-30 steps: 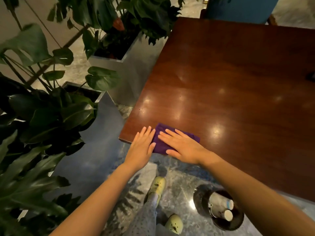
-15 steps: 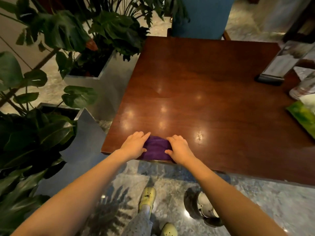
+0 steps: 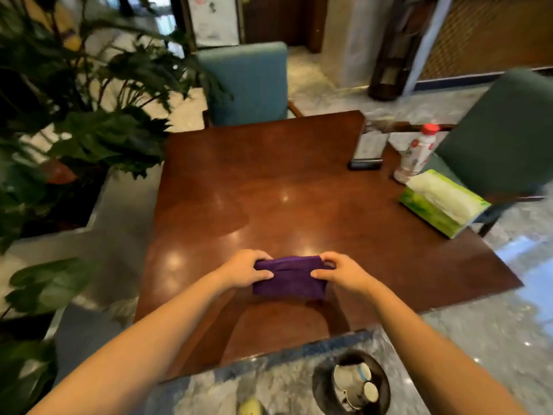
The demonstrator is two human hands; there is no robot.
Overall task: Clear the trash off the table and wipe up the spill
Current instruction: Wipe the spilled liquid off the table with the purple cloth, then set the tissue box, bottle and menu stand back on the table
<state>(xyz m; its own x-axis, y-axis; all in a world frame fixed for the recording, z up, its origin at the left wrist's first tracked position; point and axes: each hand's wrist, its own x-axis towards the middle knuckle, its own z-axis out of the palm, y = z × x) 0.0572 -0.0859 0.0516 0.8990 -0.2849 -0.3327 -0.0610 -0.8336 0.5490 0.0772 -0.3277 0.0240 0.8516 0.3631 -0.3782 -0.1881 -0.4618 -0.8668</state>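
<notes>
- Folded purple cloth (image 3: pixel 289 277): a second ago flat under my palms, now bunched, lifted off the dark glossy wooden table (image 3: pixel 299 190).
- Left hand (image 3: pixel 244 269), right hand (image 3: pixel 341 272): each pinching one cloth end.
- Wiping: apparently finished; no spill visible.

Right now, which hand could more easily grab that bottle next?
Probably the right hand: the bottle stands at the table's far right. Both hands hold the purple cloth; the left hand sits farther away.

Both hands closed at the table's near edge

The left hand (image 3: pixel 245 269) and right hand (image 3: pixel 344 272) are pinched shut, thumbs facing inward, forearms extended forward.
</notes>
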